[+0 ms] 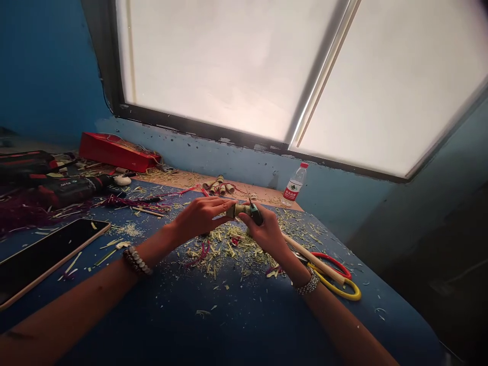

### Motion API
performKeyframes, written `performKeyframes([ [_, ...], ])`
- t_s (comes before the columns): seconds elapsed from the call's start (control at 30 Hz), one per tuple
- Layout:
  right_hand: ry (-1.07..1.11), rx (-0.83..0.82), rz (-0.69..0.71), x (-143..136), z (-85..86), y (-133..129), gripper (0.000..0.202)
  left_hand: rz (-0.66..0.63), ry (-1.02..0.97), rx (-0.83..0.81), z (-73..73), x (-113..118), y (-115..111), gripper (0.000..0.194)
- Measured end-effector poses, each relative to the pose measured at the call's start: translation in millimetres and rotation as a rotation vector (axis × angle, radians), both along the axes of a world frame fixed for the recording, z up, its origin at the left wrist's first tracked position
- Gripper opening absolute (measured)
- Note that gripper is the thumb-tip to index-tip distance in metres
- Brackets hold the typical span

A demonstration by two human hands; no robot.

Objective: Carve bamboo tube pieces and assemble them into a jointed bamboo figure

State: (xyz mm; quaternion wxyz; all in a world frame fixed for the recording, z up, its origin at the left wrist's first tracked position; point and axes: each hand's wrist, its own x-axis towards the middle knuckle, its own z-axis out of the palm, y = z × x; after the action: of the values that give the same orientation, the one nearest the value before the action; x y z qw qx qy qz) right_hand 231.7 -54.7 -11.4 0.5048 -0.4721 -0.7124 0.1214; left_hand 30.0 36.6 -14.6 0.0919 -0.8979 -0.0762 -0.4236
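Above the middle of the table, my left hand (205, 213) pinches one end of a short piece of bamboo (241, 209) between thumb and fingers. My right hand (266, 226) is closed around a small knife (255, 214) with a dark green handle, its thin blade pointing up. The right thumb also rests against the bamboo's other end. Pale shavings (229, 249) and some purple-red strands lie beneath both hands. By my right wrist are scissors (353, 291) with red and yellow handles, partly under a wooden stick (316, 259).
A phone (49, 254) lies at the left, with a power drill (72, 189) beyond it. A red box (114, 152) stands at the back left. Several short bamboo pieces (219, 186) sit near the wall. A water bottle (295, 187) stands at the back right, below the window.
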Motion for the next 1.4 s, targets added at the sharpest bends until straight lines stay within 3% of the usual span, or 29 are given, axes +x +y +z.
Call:
performKeyframes([
  [0.3,0.226,-0.215,0.115,3.0,-5.1,10.8,0.051,0.031,-0.006,0.047,8.4,2.8,-1.2,0.028],
  [0.53,0.316,-0.211,0.141,7.3,0.3,9.6,0.046,0.01,-0.088,-0.404,6.8,2.4,0.0,0.038],
  [0.63,0.317,-0.206,0.147,6.9,3.8,8.1,0.051,-0.064,-0.097,-0.504,7.1,2.5,1.7,0.036],
  [0.8,0.256,-0.214,0.166,7.6,11.0,1.1,0.037,-0.154,-0.101,-0.531,9.1,4.1,-1.4,0.034],
  [0.93,0.301,-0.151,0.167,8.1,14.7,-4.6,0.041,-0.206,-0.118,-0.579,8.6,5.0,-3.8,0.034],
  [1.17,0.399,-0.047,0.084,10.3,7.5,-5.0,0.042,-0.136,-0.065,-0.535,7.3,7.4,-5.9,0.034],
  [1.4,0.41,-0.071,0.226,2.5,6.3,-10.1,0.043,-0.16,0.001,-0.602,6.9,9.2,-11.2,0.032],
])
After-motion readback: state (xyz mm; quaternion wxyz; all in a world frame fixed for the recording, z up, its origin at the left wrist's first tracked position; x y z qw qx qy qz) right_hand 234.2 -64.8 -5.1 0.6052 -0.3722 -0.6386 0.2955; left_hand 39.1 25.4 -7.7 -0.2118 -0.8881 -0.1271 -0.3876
